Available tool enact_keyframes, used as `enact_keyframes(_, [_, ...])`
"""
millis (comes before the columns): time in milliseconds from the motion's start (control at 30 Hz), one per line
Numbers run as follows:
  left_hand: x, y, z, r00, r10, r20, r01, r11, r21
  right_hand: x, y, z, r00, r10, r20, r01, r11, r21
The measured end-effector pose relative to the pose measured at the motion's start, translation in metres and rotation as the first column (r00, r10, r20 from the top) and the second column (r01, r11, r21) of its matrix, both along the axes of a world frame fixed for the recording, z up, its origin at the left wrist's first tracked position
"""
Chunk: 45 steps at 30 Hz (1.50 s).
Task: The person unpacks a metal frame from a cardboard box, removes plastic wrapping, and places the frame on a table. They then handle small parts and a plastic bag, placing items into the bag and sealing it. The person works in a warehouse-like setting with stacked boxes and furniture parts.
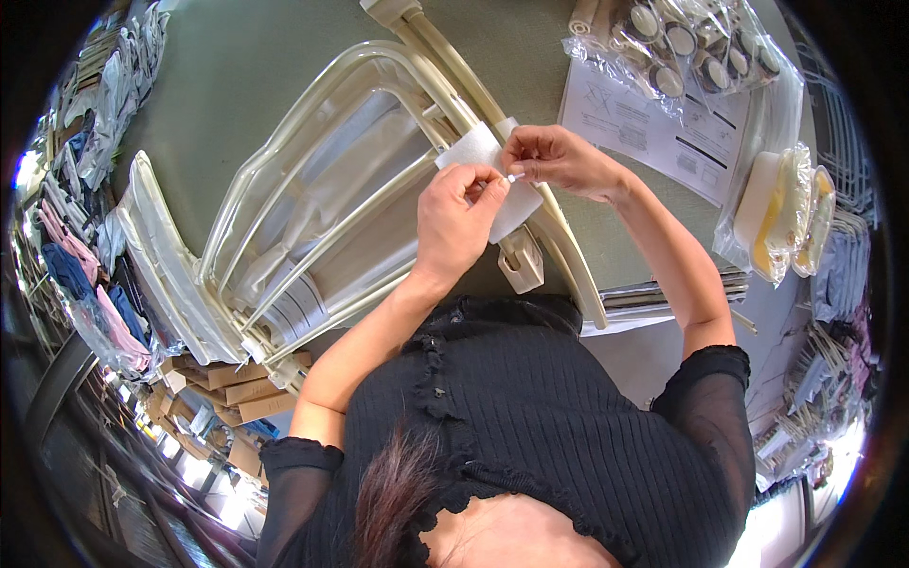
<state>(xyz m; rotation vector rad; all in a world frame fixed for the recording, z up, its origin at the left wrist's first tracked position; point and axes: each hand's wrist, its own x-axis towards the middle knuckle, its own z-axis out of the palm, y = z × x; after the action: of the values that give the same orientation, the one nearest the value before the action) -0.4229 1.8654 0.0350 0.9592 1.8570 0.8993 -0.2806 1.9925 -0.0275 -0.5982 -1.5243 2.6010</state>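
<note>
My left hand (462, 216) and my right hand (565, 161) meet over a cream tubular metal frame (312, 80). Both hands pinch a small white piece (512, 178) between their fingertips; its kind is too small to make out. Under my fingers, a sheet of white foam (516, 208) is wrapped around the frame's tubes. Clear plastic film covers part of the frame. A second pair of cream tubes (454, 66) runs alongside, with a cream bracket (522, 265) hanging near the table's front edge.
A plastic bag of round-ended cream parts (677, 43) lies at the far right on printed sheets (644, 123). Beside it are wrapped yellow-and-white pads (778, 213). A wrapped cream panel (170, 256) leans at the left. Cardboard boxes (251, 393) stand below, left of me.
</note>
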Motion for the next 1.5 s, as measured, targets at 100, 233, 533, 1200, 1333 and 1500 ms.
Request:
enact_keyframes(100, [-0.004, 0.001, 0.012, 1.000, -0.027, 0.000, 0.027, 0.996, -0.083, 0.001, 0.001, 0.004, 1.000, 0.015, 0.021, -0.015, 1.000, 0.017])
enact_keyframes(233, [-0.011, -0.002, 0.021, 0.997, -0.004, 0.081, 0.016, 0.989, -0.145, 0.001, 0.007, 0.008, 0.998, 0.050, 0.042, -0.050, 0.999, -0.016])
enact_keyframes(533, [-0.008, 0.012, 0.022, 0.984, -0.151, -0.097, 0.138, 0.981, -0.136, -0.013, 0.020, 0.026, 0.950, 0.170, 0.263, -0.225, 0.954, 0.196])
enact_keyframes(1200, [0.033, -0.005, -0.037, 0.903, 0.270, -0.334, -0.103, 0.891, 0.442, -0.013, 0.025, 0.015, 0.942, 0.150, 0.299, -0.182, 0.980, 0.081])
enact_keyframes(1333, [0.030, 0.001, -0.027, 0.868, 0.217, -0.446, -0.068, 0.943, 0.327, -0.015, 0.027, 0.019, 0.946, 0.161, 0.283, -0.181, 0.982, 0.048])
enact_keyframes(1500, [0.021, 0.000, -0.035, 0.854, 0.334, -0.398, -0.061, 0.825, 0.562, -0.025, 0.033, 0.018, 0.904, 0.216, 0.370, -0.253, 0.966, 0.055])
